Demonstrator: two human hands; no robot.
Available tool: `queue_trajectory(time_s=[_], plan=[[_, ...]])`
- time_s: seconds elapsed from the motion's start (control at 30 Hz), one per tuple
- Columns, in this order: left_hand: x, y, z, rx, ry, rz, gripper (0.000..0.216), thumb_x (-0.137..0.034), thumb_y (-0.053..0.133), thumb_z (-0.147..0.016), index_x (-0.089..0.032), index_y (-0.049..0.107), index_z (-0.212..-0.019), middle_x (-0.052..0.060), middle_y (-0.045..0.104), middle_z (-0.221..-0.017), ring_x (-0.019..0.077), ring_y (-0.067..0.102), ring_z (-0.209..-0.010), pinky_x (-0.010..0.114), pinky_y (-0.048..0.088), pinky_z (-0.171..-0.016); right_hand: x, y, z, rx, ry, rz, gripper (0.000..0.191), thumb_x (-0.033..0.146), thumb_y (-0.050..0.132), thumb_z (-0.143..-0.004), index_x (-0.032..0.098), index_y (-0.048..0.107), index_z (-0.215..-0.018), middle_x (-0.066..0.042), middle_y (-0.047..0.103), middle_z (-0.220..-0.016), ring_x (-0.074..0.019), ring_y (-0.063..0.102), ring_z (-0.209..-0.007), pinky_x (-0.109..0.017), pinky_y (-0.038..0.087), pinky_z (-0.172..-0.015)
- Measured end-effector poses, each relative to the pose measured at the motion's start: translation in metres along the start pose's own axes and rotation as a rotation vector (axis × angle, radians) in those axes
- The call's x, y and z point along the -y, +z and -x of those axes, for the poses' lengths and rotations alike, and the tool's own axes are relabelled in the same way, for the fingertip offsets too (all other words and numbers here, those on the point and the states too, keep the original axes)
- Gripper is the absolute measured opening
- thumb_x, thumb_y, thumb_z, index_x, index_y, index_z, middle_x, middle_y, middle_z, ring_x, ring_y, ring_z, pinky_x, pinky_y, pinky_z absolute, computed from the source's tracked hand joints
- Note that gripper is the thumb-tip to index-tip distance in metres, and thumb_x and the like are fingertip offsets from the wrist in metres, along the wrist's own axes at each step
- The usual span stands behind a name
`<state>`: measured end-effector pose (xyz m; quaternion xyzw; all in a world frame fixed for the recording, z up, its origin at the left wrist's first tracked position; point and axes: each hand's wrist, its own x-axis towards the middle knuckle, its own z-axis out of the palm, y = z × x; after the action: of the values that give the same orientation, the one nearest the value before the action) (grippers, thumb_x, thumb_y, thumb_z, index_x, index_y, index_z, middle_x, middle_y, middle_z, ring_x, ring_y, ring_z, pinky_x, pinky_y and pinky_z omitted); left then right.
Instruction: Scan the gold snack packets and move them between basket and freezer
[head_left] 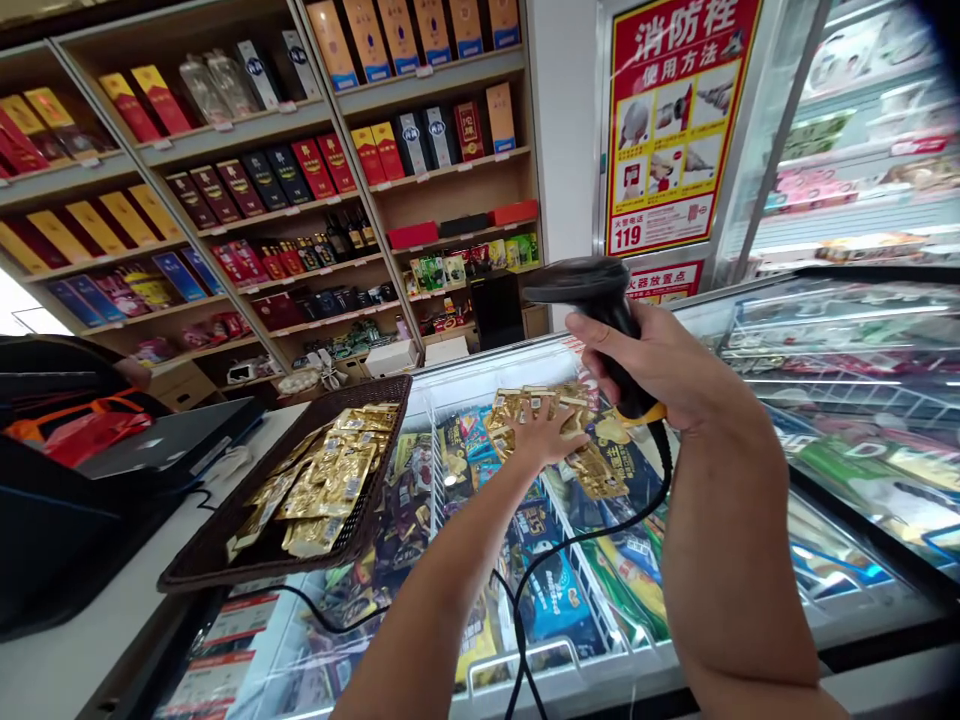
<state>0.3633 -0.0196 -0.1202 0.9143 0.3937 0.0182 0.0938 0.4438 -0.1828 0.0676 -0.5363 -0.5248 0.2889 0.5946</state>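
My right hand (637,360) is wrapped round the handle of a black barcode scanner (589,283), held above the glass top of a freezer. A black cable (592,533) hangs from the scanner's base and loops over the glass. My left hand (541,432) lies with its fingers spread on several gold foil packets (598,470). These packets are spread in a loose pile on the glass, partly hidden under the hand. To the left, a dark brown woven basket (174,572) holds more gold packets (330,480).
Under the glass, the freezer holds colourful bags (551,590) and white wire dividers (436,470). A black device (172,440) stands on the white counter (67,670) at left. Shelves of boxed goods (247,185) line the back, beside a red poster (675,130) on the wall.
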Motion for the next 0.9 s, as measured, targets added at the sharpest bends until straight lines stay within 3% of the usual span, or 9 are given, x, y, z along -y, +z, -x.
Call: queue_trajectory(time_s=[0.23,0.4,0.5,0.57,0.67,0.8,0.9], plan=[[0.075,-0.026,0.06,0.071,-0.065,0.008,0.079,-0.083,0.029,-0.079,-0.047,0.028,-0.149,-0.002,0.004,-0.165,0.0455,-0.006,-0.147,0.077,0.002,-0.106,0.002,0.015,0.003,0.068,-0.001,-0.014,0.052,0.067,0.069,-0.071,0.022,0.052,-0.091,0.002,0.053,-0.059,-0.0094,0.046,-0.041,-0.023,0.038,-0.036],[0.098,-0.038,0.076,0.061,-0.097,0.013,0.079,-0.083,0.036,-0.077,-0.045,0.037,-0.146,0.0,0.012,-0.164,0.0456,0.0,-0.147,0.073,0.005,-0.109,0.005,0.02,0.005,0.113,0.027,-0.002,0.051,0.065,0.072,-0.071,0.022,0.053,-0.091,0.002,0.053,-0.058,-0.01,0.047,-0.041,-0.025,0.038,-0.037],[0.089,-0.04,0.063,-0.02,-0.075,-0.001,0.071,-0.078,0.035,-0.082,-0.035,0.053,-0.135,0.005,0.021,-0.162,0.0448,0.001,-0.147,0.071,0.002,-0.111,0.005,0.016,0.004,0.065,0.025,-0.009,0.049,0.064,0.072,-0.071,0.022,0.051,-0.087,0.002,0.052,-0.059,-0.0094,0.046,-0.041,-0.024,0.039,-0.037],[0.074,-0.037,0.044,-0.088,-0.03,-0.008,0.06,-0.065,0.028,-0.093,-0.029,0.056,-0.131,0.006,0.025,-0.16,0.0371,0.004,-0.149,0.062,0.003,-0.116,0.004,0.011,0.003,0.007,0.038,-0.006,0.047,0.063,0.071,-0.073,0.022,0.049,-0.084,0.002,0.052,-0.06,-0.0089,0.046,-0.042,-0.024,0.039,-0.038],[0.047,-0.025,0.008,-0.1,0.056,0.006,0.046,-0.043,0.029,-0.1,-0.023,0.053,-0.133,0.008,0.038,-0.153,0.0241,0.024,-0.146,0.043,0.019,-0.12,0.003,0.004,0.003,-0.046,0.055,-0.002,0.044,0.06,0.07,-0.076,0.022,0.047,-0.081,0.002,0.052,-0.062,-0.0087,0.047,-0.043,-0.025,0.038,-0.039],[0.021,-0.01,-0.033,-0.066,0.084,0.022,0.042,-0.039,0.05,-0.096,-0.019,0.052,-0.133,0.012,0.047,-0.143,0.0276,0.046,-0.13,0.051,0.039,-0.107,0.003,-0.002,0.005,-0.031,0.043,0.002,0.044,0.062,0.066,-0.078,0.023,0.047,-0.08,0.001,0.053,-0.064,-0.0084,0.047,-0.043,-0.024,0.036,-0.038],[0.015,-0.011,-0.046,-0.016,0.073,0.022,0.04,-0.036,0.059,-0.092,-0.017,0.056,-0.126,0.011,0.057,-0.129,0.0244,0.059,-0.11,0.048,0.051,-0.092,0.005,-0.001,0.006,-0.046,0.079,0.007,0.045,0.062,0.068,-0.076,0.023,0.046,-0.079,0.001,0.052,-0.062,-0.0089,0.046,-0.042,-0.024,0.035,-0.038]])
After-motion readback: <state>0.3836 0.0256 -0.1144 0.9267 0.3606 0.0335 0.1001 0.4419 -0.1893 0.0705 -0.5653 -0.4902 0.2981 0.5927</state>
